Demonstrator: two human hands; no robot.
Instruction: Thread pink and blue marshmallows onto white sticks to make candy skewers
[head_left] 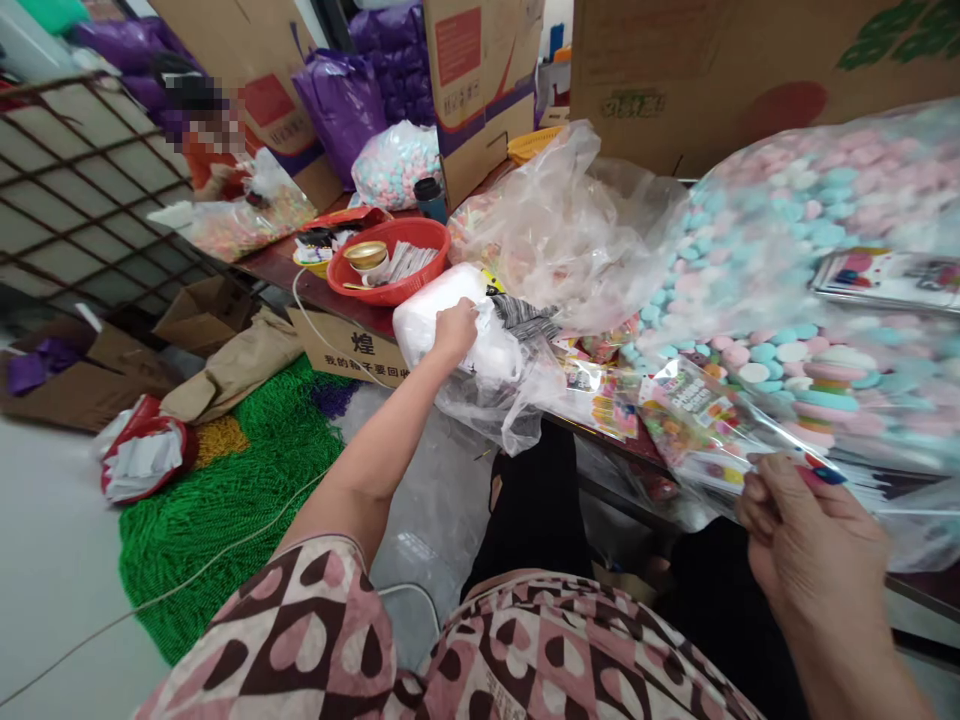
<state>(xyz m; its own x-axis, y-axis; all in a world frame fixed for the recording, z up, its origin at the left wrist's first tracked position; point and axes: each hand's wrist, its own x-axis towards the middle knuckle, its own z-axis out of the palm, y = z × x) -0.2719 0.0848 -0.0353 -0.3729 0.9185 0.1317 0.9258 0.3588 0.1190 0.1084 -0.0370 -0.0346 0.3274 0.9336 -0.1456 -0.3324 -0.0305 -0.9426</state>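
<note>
My left hand (455, 330) rests with curled fingers on a white bundle (427, 315) in clear plastic at the table's edge; what the fingertips pinch is hidden. On the right, my right hand (814, 545) pinches the edge of a clear printed candy bag (701, 410). Through its film, colourful pieces show, with white sticks near its lower end. Between the hands lie several printed bags (596, 395), beside a striped dark-grey piece (525, 318). A large clear sack of pastel marshmallows (750, 260) spreads behind my right hand, with a stack of printed packets (892, 280) on it.
A red basket (442, 262) holds a gold-coloured bowl (365, 253) and white strips. Behind it stand a dark cup (430, 198) and cardboard boxes (480, 80). Another person (217, 165) sits at the far left. Green stringy material (247, 500) and a cable (225, 570) lie on the floor.
</note>
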